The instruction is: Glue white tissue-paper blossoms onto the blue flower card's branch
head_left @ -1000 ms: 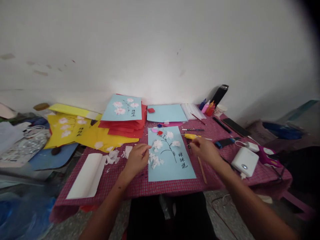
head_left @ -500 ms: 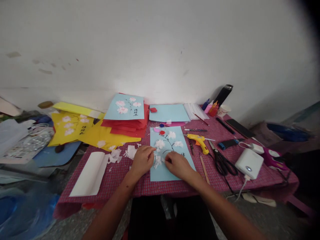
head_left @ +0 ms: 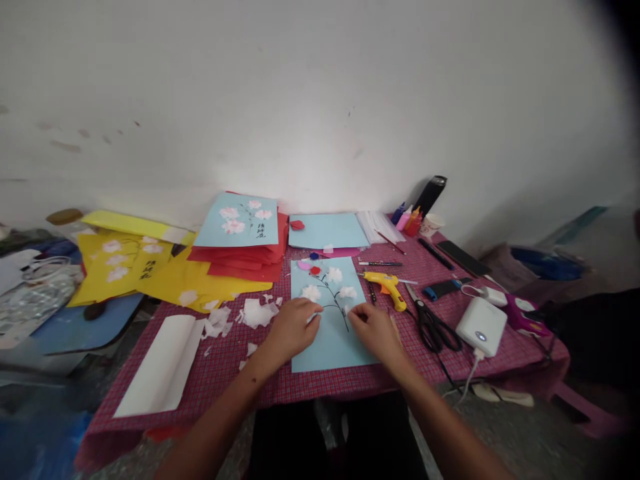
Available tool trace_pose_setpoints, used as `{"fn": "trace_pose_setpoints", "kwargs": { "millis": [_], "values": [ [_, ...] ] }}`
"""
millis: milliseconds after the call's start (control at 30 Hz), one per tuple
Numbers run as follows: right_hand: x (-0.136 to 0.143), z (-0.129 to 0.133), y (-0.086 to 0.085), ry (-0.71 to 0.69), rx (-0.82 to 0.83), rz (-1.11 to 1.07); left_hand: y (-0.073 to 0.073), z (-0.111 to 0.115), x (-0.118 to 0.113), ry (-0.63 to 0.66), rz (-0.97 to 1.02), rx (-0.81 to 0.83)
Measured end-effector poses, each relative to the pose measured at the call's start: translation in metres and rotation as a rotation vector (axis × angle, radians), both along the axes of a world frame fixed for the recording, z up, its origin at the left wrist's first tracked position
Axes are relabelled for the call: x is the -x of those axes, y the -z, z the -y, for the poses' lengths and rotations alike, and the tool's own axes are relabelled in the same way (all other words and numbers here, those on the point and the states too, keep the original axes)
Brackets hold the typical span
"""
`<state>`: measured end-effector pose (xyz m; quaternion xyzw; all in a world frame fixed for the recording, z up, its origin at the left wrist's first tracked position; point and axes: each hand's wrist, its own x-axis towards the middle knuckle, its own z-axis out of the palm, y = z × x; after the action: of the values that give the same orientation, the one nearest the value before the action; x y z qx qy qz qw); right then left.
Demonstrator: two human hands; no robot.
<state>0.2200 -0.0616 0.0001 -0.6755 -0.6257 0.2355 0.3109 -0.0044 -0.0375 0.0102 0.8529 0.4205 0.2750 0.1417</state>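
Note:
A light blue sheet (head_left: 330, 353) lies before me, with a drawn black branch (head_left: 341, 308) and several crumpled white paper flowers (head_left: 335, 274). My left hand (head_left: 295, 327) rests over the sheet's left edge, its fingers drawn together; a hint of white shows at the tips, too small to make out. Over the right side of the sheet, my right hand (head_left: 373, 330) is closed in a pinch close to the branch, and what it holds, if anything, is hidden. Torn white paper scraps (head_left: 257, 313) are scattered left of my left hand.
At right lie a yellow glue gun (head_left: 387, 283), black scissors (head_left: 433, 327) and a white device with a cable (head_left: 483, 327). Folded white paper (head_left: 155, 373) is at left. Behind are red sheets (head_left: 250, 261), a finished-looking blue picture (head_left: 240, 223) and paint bottles (head_left: 407, 217).
My hands have moved apart, the right one rightward, uncovering the branch's lower stem. The lower-left white flower no longer shows. The whole view has shifted slightly.

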Motion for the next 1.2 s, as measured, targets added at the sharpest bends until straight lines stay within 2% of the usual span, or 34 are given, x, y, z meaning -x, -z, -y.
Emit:
{"fn": "trace_pose_setpoints", "kwargs": {
  "millis": [100,200,367,600,800,1200],
  "values": [
    [-0.012,-0.003,0.002,0.061,0.025,0.035,-0.003,-0.006,-0.015,0.067,-0.123,0.015],
    [-0.016,-0.006,0.005,0.061,0.004,0.057,-0.006,-0.012,-0.030,0.073,-0.160,0.015],
    [-0.019,-0.019,0.000,0.027,0.073,0.272,-0.008,-0.019,-0.044,0.064,-0.233,-0.006],
    [-0.018,-0.036,0.002,0.025,0.124,0.358,0.004,-0.016,-0.043,0.205,-0.222,-0.039],
    [-0.016,-0.041,0.008,0.033,0.130,0.398,0.007,-0.014,-0.038,0.210,-0.228,-0.029],
    [-0.011,-0.044,0.004,0.021,0.147,0.503,0.010,-0.011,-0.038,0.203,-0.244,-0.030]
  ]
}}
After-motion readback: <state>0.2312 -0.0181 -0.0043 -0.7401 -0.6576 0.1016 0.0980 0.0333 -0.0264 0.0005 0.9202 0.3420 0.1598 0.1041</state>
